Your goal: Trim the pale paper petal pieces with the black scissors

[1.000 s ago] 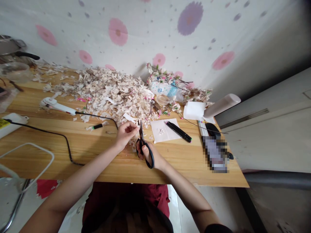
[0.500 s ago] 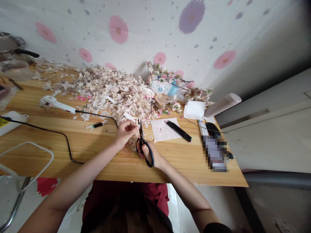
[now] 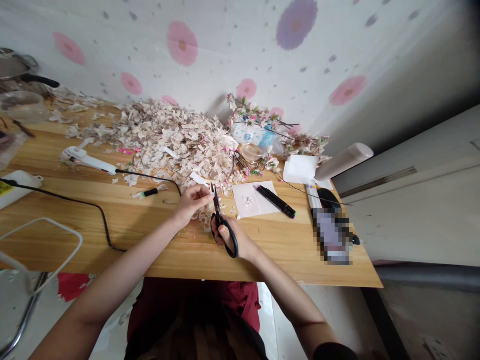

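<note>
My right hand [image 3: 238,240] is closed around the black handles of a pair of scissors [image 3: 217,209], whose blades point away from me and stand slightly apart. My left hand [image 3: 191,204] pinches something small and pale beside the blade tips; it looks like a bit of petal, but most of it is hidden by the fingers. Just beyond both hands lies a large heap of whitish petals [image 3: 176,135]. Small pale scraps [image 3: 204,217] are scattered on the table below the left fingertips. On a white paper square [image 3: 257,205] to the right rest several tiny white pieces [image 3: 248,201].
A black marker [image 3: 276,202] lies across the paper. A white glue gun [image 3: 90,161] trails a black cord on the left. Blossom branches [image 3: 258,117] lean at the back. A pale bottle [image 3: 345,162] and a blurred phone [image 3: 332,236] are at right.
The scissor blades have opened a little at their tips. My left fingers have shifted very slightly leftward, and the view has tilted a touch. Otherwise things lie as before.
</note>
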`<state>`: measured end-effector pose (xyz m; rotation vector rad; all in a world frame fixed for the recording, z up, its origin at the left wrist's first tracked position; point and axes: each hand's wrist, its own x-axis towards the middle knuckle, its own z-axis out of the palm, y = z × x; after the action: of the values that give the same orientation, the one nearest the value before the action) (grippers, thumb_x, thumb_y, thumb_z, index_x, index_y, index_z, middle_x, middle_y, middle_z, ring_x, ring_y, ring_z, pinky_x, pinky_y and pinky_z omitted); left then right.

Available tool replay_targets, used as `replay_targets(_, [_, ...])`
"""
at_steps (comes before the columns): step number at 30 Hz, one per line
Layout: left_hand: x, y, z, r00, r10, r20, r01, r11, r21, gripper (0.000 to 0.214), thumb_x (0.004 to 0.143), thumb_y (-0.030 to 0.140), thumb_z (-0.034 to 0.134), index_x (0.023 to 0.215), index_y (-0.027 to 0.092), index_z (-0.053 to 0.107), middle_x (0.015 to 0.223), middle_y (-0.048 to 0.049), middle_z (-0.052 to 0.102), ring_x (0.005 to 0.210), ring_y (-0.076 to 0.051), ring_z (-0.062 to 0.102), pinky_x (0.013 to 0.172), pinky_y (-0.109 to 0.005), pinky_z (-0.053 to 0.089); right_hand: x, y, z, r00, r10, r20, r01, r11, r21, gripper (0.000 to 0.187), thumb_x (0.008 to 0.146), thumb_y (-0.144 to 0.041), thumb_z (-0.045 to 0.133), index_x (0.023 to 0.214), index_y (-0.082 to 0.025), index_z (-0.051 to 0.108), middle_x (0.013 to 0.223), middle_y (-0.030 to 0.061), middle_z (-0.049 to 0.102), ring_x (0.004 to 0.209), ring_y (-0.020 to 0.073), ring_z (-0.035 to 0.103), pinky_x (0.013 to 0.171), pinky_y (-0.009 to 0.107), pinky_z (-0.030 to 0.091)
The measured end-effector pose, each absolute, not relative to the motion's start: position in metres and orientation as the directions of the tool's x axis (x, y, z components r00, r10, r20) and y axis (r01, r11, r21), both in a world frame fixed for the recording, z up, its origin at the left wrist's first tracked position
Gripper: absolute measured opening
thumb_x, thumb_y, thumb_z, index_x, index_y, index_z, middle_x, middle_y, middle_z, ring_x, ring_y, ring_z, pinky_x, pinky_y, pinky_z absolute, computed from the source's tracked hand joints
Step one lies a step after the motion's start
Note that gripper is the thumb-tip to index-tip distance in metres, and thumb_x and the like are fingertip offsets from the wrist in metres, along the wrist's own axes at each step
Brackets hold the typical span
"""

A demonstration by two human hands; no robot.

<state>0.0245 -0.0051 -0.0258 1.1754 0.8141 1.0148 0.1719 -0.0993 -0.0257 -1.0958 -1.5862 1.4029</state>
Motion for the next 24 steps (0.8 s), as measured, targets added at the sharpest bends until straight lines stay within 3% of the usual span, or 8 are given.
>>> replay_targets(14, [0.019, 0.003, -0.018, 0.537, 0.834, -0.125, -0.193, 0.266, 0.944, 0.034, 0.060, 0.038, 0.076, 0.056, 0.018, 0.048, 0.044, 0.0076, 0.037, 0.042, -0.005, 0.028, 0.045, -0.020, 0.020, 0.179, -0.097, -0.017, -0.394, 0.919, -0.025, 0.210, 0.063, -0.976, 0.068, 0.078, -0.087, 0.028, 0.071, -0.021, 0.043, 0.059, 0.0002, 0.046, 0.056, 0.0149, 0.039, 0.053, 0.027, 0.034])
replay_targets(24, [0.016, 0.006, -0.021, 0.584, 0.802, -0.124, -0.152, 0.259, 0.954, 0.033, 0.061, 0.038, 0.073, 0.058, 0.017, 0.048, 0.047, 0.0077, 0.038, 0.044, -0.005, 0.028, 0.046, -0.020, 0.021, 0.180, -0.097, -0.021, -0.356, 0.934, -0.022, 0.166, 0.040, -0.985, 0.068, 0.077, -0.086, 0.034, 0.071, -0.020, 0.047, 0.053, -0.0010, 0.048, 0.049, 0.0136, 0.043, 0.051, 0.027, 0.035])
